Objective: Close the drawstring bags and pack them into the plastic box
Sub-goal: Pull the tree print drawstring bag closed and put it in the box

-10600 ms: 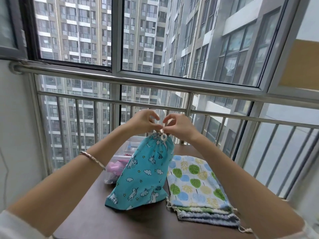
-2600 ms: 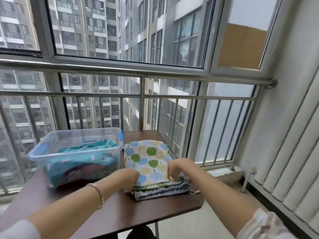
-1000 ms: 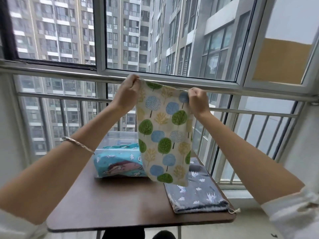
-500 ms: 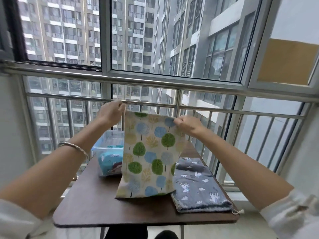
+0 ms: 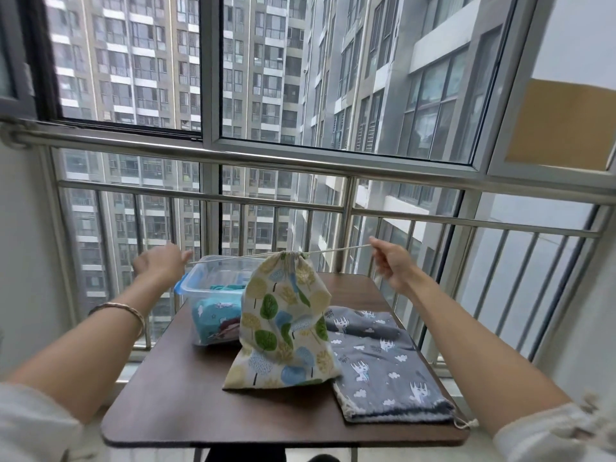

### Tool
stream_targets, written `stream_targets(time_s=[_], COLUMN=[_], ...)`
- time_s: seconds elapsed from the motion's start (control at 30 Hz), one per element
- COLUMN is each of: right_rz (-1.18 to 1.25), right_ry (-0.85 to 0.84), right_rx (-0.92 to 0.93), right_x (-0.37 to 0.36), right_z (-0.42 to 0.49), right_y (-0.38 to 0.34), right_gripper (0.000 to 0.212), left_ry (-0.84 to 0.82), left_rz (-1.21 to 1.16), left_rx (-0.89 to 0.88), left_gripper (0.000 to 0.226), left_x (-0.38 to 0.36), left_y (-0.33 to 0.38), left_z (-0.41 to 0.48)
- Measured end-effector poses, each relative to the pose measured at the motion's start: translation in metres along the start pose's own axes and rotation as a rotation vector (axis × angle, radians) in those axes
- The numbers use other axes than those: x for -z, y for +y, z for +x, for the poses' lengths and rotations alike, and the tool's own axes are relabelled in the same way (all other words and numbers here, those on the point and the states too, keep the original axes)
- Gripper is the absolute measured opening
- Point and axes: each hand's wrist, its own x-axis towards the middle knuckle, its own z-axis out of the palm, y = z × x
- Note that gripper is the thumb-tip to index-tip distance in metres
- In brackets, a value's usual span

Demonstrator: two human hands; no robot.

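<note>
A cream drawstring bag with a tree print (image 5: 285,323) stands on the brown table (image 5: 186,408), its mouth gathered tight at the top. My left hand (image 5: 160,263) and my right hand (image 5: 390,260) each pinch one end of its white cord, stretched taut to either side. Behind the bag on the left sits the clear plastic box (image 5: 200,288), holding a turquoise printed bag (image 5: 213,316). A grey bag with white animals (image 5: 380,361) lies flat on the table's right side, its cord end at the front corner.
A steel railing (image 5: 300,165) and window glass run close behind the table. The table's front and right edges drop off to the floor. A white wall stands on the left, another on the right.
The tree-print bag's mouth was held spread open half a second ago. Both hands have since moved outward, pulling the cord, and the mouth is now cinched.
</note>
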Motion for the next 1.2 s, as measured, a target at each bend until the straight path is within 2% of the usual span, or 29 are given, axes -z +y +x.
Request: stream_targets(time_s=[0.03, 0.07, 0.1, 0.17, 0.2, 0.23, 0.3, 0.37, 0.43, 0.5, 0.6, 0.7, 0.77, 0.83, 0.93, 1.07, 1.13, 1.2], right_rz=[0.084, 0.152, 0.202, 0.293, 0.349, 0.403, 0.511, 0.580, 0.492, 0.301, 0.152, 0.264, 0.360, 0.331, 0.047, -0.430, -0.597, -0.546], right_ry=[-0.042, -0.093, -0.143, -0.242, -0.290, -0.336, -0.425, -0.471, -0.437, -0.387, -0.351, -0.372, -0.411, -0.429, -0.462, -0.611, -0.667, -0.752], right_rx=[-0.007, -0.014, -0.019, -0.023, -0.028, -0.034, -0.037, -0.052, -0.075, -0.103, -0.185, -0.218, -0.213, -0.195, -0.210, -0.259, -0.218, -0.197], right_x=[-0.007, -0.013, -0.020, -0.034, -0.042, -0.049, -0.061, -0.070, -0.071, -0.065, -0.051, -0.048, -0.053, -0.064, -0.086, -0.110, -0.122, -0.132], right_z=[0.001, 0.002, 0.004, 0.009, 0.011, 0.012, 0.012, 0.009, 0.009, 0.012, 0.017, 0.017, 0.016, 0.017, 0.015, 0.010, 0.011, 0.011], right_y=[-0.003, -0.007, -0.010, -0.015, -0.017, -0.020, -0.028, -0.037, -0.041, -0.038, -0.028, -0.032, -0.041, -0.046, -0.044, -0.037, -0.037, -0.038], right_gripper=[0.035, 0.036, 0.037, 0.034, 0.032, 0.032, 0.031, 0.033, 0.038, 0.035, 0.032, 0.041, 0.048, 0.052, 0.057, 0.050, 0.032, 0.031], left_ry=[-0.073, -0.166, -0.323, -0.736, -0.855, -0.903, -0.881, -0.852, -0.837, -0.769, -0.687, -0.764, -0.860, -0.975, -1.117, -1.247, -1.194, -1.050], left_rz=[-0.097, -0.307, -0.622, -1.400, -1.685, -1.844, -1.910, -1.993, -2.155, -2.195, -1.974, -1.856, -1.831, -1.785, -1.719, -1.694, -1.715, -1.761], left_rx=[-0.016, -0.020, -0.026, -0.022, -0.026, -0.084, -0.216, -0.256, -0.297, -0.221, -0.168, -0.240, -0.350, -0.493, -0.638, -0.746, -0.696, -0.605], left_gripper=[0.066, 0.067, 0.064, 0.048, 0.038, 0.030, 0.021, 0.018, 0.020, 0.023, 0.018, 0.020, 0.020, 0.015, 0.024, 0.013, 0.015, 0.020], left_x=[0.005, 0.014, 0.025, 0.044, 0.051, 0.056, 0.061, 0.067, 0.072, 0.079, 0.079, 0.082, 0.096, 0.113, 0.126, 0.135, 0.135, 0.133], left_y=[0.008, 0.019, 0.029, 0.047, 0.054, 0.062, 0.079, 0.089, 0.093, 0.088, 0.083, 0.089, 0.099, 0.112, 0.132, 0.148, 0.157, 0.168], left_z=[-0.006, -0.015, -0.024, -0.037, -0.041, -0.045, -0.051, -0.052, -0.050, -0.047, -0.050, -0.062, -0.069, -0.072, -0.073, -0.081, -0.080, -0.072])
